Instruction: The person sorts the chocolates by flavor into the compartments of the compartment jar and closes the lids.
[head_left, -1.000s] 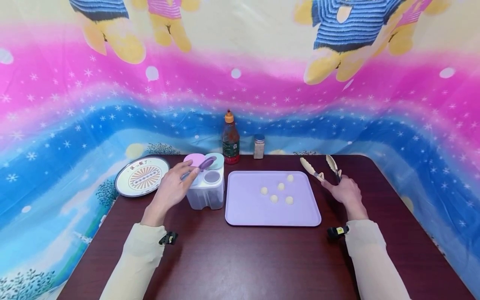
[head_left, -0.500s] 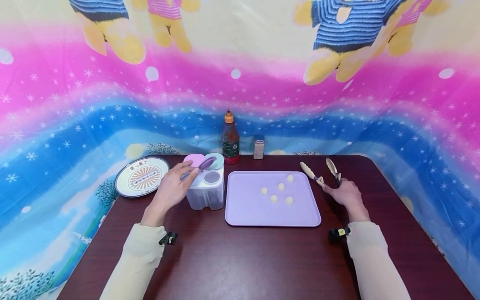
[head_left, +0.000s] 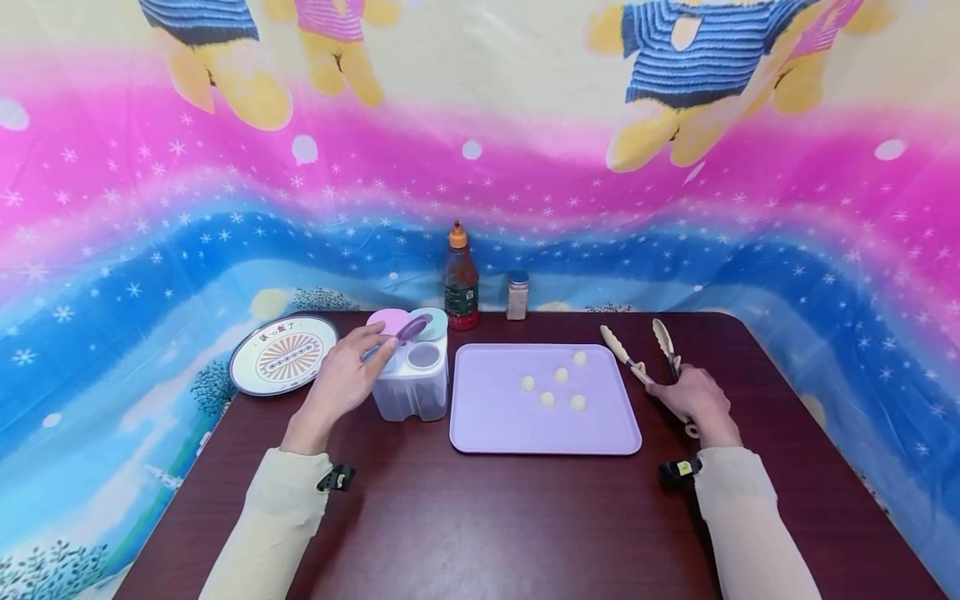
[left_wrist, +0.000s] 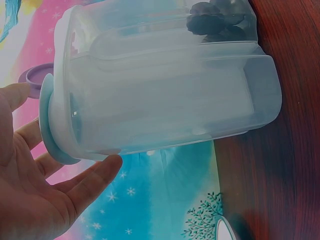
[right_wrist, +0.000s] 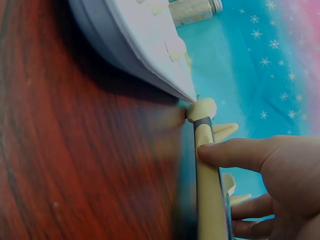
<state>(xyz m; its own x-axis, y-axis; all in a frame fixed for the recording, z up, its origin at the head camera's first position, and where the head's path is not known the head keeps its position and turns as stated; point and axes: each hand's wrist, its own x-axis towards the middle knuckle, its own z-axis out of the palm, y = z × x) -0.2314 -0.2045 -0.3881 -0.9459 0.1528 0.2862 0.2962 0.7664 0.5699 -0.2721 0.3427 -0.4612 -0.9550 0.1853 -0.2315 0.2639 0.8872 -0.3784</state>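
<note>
A clear storage container point(head_left: 411, 396) stands left of the tray, with pink, pale green and purple flip lids. My left hand point(head_left: 347, 375) is at its left side, thumb against the raised purple lid point(head_left: 415, 328) and fingers along the container's side. The opening near that lid is uncovered. Dark lumps point(left_wrist: 215, 20) lie inside one compartment in the left wrist view. My right hand point(head_left: 692, 398) grips tongs point(head_left: 633, 362) with cream tips, thumb on one arm and fingers on the other. The tongs are spread apart beside the tray, tips pointing to the back.
A lilac tray point(head_left: 491, 425) holds several small white balls point(head_left: 548, 400). Behind it stand a sauce bottle point(head_left: 461, 287) with an orange cap and a small shaker jar point(head_left: 517, 296). A patterned plate point(head_left: 258, 367) rests at the left edge of the table point(head_left: 480, 533).
My right hand has drawn slightly toward the front right along the tongs, whose ring end now shows below it. The left hand and the purple lid stay where they were.
</note>
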